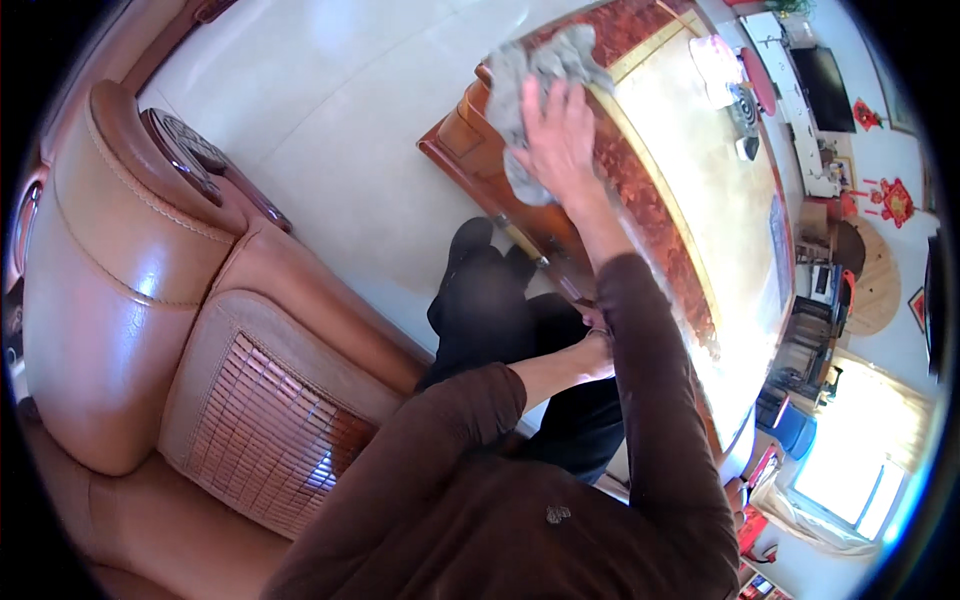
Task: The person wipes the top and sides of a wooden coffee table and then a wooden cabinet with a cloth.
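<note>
Right hand (556, 135) lies flat, fingers spread, palm pressing a grey cloth (530, 95) onto the near corner of the counter (690, 170); the cloth bunches past the fingertips and hangs over the edge. Left hand (597, 348) is mostly hidden behind the right sleeve, so I cannot tell whether it is open or closed; it sits low by the counter's side. Judgement: even palm pressure and overlapping strokes along the red inlaid border would suit the wipe, with the cloth kept flat. 2 small items stand at the far end (742, 110), well apart. A leather armchair (150, 300) crowds the left.
</note>
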`<state>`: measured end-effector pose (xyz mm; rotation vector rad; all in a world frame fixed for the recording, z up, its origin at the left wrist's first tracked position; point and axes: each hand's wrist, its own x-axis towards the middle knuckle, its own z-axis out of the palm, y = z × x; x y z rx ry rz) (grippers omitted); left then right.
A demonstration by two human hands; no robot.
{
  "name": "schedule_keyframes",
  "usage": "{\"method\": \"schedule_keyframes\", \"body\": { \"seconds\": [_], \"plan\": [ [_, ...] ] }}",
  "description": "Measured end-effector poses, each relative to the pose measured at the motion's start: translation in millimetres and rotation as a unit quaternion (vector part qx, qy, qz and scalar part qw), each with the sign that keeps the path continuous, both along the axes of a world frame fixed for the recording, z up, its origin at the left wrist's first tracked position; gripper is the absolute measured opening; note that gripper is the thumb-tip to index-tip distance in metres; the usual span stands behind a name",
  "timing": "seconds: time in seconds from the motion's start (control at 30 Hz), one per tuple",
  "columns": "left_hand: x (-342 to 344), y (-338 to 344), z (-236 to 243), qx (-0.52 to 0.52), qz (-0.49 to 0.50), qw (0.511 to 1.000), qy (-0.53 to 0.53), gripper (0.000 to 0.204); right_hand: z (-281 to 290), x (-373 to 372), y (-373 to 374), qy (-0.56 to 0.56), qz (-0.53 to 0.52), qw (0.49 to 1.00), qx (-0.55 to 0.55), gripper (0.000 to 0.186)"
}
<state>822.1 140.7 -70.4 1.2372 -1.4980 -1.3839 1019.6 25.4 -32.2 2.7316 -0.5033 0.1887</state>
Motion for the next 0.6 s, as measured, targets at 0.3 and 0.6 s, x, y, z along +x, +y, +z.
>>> {"method": "schedule_keyframes", "body": {
  "seconds": [0.3, 0.6],
  "plan": [
    [83, 21, 40, 0.039, 0.092, 0.944, 0.313, 0.045, -2, 44, -10, -0.127, 0.064, 0.986, 0.091, 0.071],
    [101, -17, -34, 0.047, -0.276, 0.89, -0.359, 0.046, -13, -85, 6, -0.121, -0.031, 0.991, 0.038, 0.069]
  ]
}}
